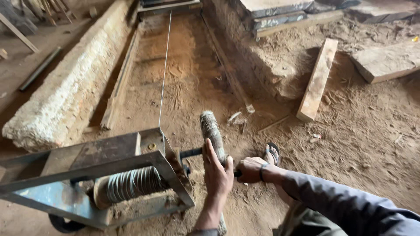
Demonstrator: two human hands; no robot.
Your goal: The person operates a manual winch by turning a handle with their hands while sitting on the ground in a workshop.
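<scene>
Rope-wrapped crank handle (pixel 211 131) stands nearly upright in the lower middle of the view, a thick cylinder bound in frayed, greyish fibre, its top end blunt and rough. The left hand (pixel 217 170) is clasped around its lower part, fingers curled over the wrapping and thumb side turned up. The right hand (pixel 250 169) is clenched just beside it on a dark bar, a dark band at the wrist and a grey sleeve (pixel 350 205) running off to the lower right. A short dark metal arm (pixel 191 153) joins the handle to a winch frame (pixel 109 166) of rusty angle steel with patches of worn blue paint. Inside the frame lies a drum (pixel 129 185) wound with close, shiny coils of steel cable. One thin, taut strand of cable (pixel 164 70) runs from the frame straight up the view along a sunken trench floor (pixel 188 78) of orange-brown, packed sawdust. To the left of the trench lies a long, pale, crumbly stone block (pixel 65 91); to the right a short pale wooden plank (pixel 318 78) lies on loose earth. A foot in a dark sandal (pixel 272 154) shows just beyond the right hand.
</scene>
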